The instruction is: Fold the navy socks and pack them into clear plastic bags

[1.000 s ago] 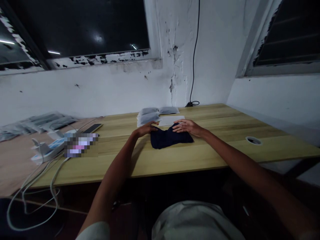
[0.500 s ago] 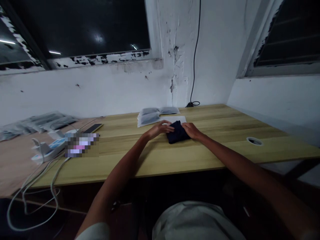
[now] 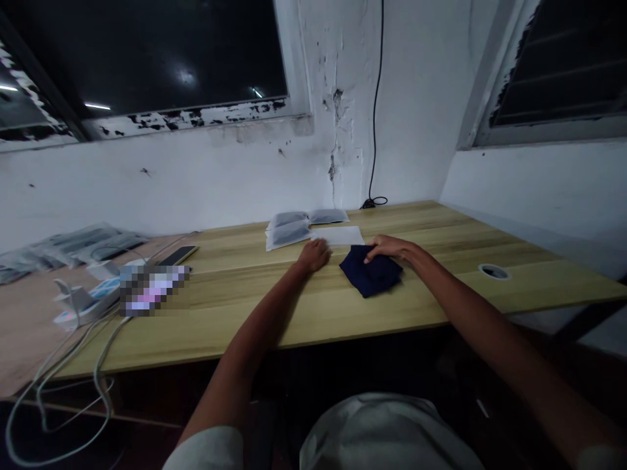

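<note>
My right hand point(image 3: 389, 247) grips the upper edge of a folded navy-blue cloth point(image 3: 372, 274), thumb on top and the other fingers behind it. The cloth is at the middle of the wooden table, its lower corner pointing towards me. My left hand point(image 3: 315, 254) is to the left, apart from the cloth, with its fingers curled at the near left corner of a flat white bag point(image 3: 340, 235). Its fingertips are hidden, so whether they pinch the bag cannot be seen. Behind that hand lie several filled frosted bags point(image 3: 289, 232) with dark contents.
A phone point(image 3: 179, 255), a pixelated patch and a white power strip point(image 3: 91, 307) with looping cables are on the left. More filled bags point(image 3: 73, 247) lie at the far left. A cable hole point(image 3: 494, 272) sits in the tabletop point(image 3: 441, 294) at right. A black cord hangs by the wall.
My left hand has let go of the navy cloth and moved up to the white bag's corner. My right hand has shifted the cloth slightly right and nearer; it now looks wider.
</note>
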`<state>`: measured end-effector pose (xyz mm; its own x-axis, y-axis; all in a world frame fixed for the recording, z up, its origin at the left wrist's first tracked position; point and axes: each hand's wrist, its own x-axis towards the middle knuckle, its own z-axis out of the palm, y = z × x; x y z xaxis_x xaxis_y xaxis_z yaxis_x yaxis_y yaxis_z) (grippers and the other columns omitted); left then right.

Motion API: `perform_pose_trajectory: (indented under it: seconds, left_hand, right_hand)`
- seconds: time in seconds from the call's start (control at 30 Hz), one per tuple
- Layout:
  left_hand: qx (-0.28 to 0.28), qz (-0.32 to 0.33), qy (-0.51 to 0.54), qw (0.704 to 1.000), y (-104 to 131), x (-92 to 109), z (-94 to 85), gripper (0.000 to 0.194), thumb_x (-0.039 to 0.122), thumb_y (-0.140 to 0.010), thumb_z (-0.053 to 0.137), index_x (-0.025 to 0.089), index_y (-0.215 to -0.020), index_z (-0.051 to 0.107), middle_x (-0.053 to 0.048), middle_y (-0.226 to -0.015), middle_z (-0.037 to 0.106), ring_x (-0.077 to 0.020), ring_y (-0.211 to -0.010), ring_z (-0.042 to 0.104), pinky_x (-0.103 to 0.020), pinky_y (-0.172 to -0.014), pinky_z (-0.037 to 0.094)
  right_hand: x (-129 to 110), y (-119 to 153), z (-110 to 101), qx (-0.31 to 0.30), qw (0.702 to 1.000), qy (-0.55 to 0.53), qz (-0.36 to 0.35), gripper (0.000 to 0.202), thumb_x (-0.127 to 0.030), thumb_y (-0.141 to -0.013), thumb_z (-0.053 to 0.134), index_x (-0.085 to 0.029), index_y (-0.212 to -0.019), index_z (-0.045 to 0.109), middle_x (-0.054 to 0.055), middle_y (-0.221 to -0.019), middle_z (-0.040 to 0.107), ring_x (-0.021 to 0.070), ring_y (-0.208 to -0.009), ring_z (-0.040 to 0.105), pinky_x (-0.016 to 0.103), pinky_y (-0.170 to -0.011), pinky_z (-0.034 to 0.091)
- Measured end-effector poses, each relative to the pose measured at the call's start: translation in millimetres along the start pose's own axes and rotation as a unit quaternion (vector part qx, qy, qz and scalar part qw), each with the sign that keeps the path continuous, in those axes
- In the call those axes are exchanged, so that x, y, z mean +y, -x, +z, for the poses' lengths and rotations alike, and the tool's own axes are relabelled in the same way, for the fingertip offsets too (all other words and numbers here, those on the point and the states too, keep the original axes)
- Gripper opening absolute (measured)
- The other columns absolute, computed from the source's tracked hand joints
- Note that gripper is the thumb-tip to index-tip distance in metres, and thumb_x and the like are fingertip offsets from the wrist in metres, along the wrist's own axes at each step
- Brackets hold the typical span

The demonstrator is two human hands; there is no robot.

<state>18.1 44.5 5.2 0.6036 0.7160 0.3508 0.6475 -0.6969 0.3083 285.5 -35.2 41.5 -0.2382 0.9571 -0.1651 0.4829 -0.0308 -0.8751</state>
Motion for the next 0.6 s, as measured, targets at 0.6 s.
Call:
perform_pose_trajectory:
  seconds: [0.6]
  left_hand:
    - [0.051,0.124,0.017,0.991,7,8,7.5,0.020,0.014,-0.081,0.059,0.015,-0.096,0.070,-0.013,-0.106,0.071,-0.0237,-0.105,0.063,-0.038,-0.095,0.050]
  right_hand:
    - [-14,6,61,0.326,0.807,0.089,-0.484,0.053,-0.030,-0.077,0.074,-0.022,-0.128,0.063,0.011,-0.131,0.064,0.0282,-0.125,0.058,0.046,-0.109,0.043]
